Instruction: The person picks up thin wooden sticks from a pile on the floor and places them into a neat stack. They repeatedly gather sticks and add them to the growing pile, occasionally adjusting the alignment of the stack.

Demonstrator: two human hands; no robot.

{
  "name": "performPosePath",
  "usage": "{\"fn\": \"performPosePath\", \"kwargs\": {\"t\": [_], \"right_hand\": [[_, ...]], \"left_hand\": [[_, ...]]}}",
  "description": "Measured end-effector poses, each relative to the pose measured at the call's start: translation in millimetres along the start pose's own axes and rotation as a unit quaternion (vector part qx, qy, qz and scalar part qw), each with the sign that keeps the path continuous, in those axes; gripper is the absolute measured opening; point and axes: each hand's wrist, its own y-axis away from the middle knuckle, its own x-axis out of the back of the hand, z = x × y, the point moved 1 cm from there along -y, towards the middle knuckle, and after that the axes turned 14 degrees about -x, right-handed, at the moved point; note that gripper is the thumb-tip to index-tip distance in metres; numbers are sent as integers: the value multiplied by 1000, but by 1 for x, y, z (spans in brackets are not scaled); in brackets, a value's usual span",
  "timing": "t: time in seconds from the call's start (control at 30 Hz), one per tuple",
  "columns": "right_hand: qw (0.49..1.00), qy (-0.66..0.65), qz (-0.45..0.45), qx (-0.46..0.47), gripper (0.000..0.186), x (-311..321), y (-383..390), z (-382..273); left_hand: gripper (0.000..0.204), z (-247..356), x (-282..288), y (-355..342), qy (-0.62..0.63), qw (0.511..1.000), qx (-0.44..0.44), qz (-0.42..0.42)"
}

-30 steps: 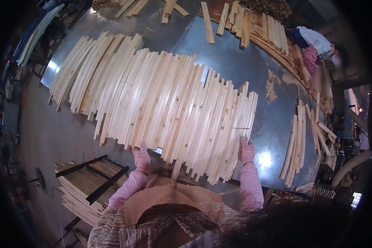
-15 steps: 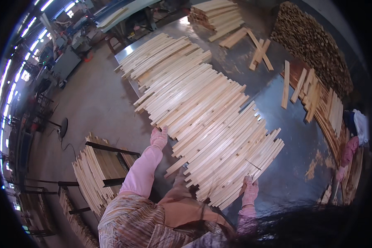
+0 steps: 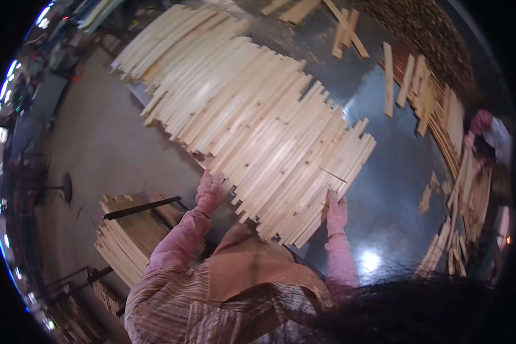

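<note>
A broad spread of pale wooden slats (image 3: 258,126) lies side by side on a dark shiny metal table (image 3: 395,189). My left hand (image 3: 210,191), in a pink glove and pink sleeve, rests against the near ends of the slats at the left. My right hand (image 3: 336,212), also gloved in pink, presses on the near ends at the right edge of the spread. Whether either hand grips a slat is not visible.
A stack of slats (image 3: 133,236) sits on a black metal rack at my lower left, over a grey floor. More slats and scrap pieces (image 3: 436,109) are heaped along the table's far right, where another person in pink (image 3: 483,131) stands.
The view has swung, so the slat spread now sits more centred and tilted. Both hands stay at the near ends of the slats, the left one a little further right.
</note>
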Motion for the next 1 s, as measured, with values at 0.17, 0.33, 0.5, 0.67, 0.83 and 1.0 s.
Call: {"fn": "performPosePath", "kwargs": {"t": [0.17, 0.33, 0.5, 0.67, 0.83, 1.0], "right_hand": [[995, 25, 91, 41, 75, 12, -51, 31], [988, 109, 110, -26, 75, 47, -62, 13], [962, 261, 42, -67, 78, 93, -66, -18], [891, 438, 113, 46, 83, 97, -115, -92], [929, 353, 104, 31, 95, 56, -124, -116], [998, 4, -67, 18, 103, 63, -136, -83]], "left_hand": [[68, 59, -3, 23, 147, 985, 52, -68], [65, 17, -9, 68, 72, 955, -97, -272], [68, 69, -6, -4, -185, 905, -206, -324], [75, 82, -86, -154, -242, 915, -285, -149], [82, 132, -128, -183, 105, 962, -178, -177], [90, 146, -124, -186, 273, 926, -36, -259]]}}
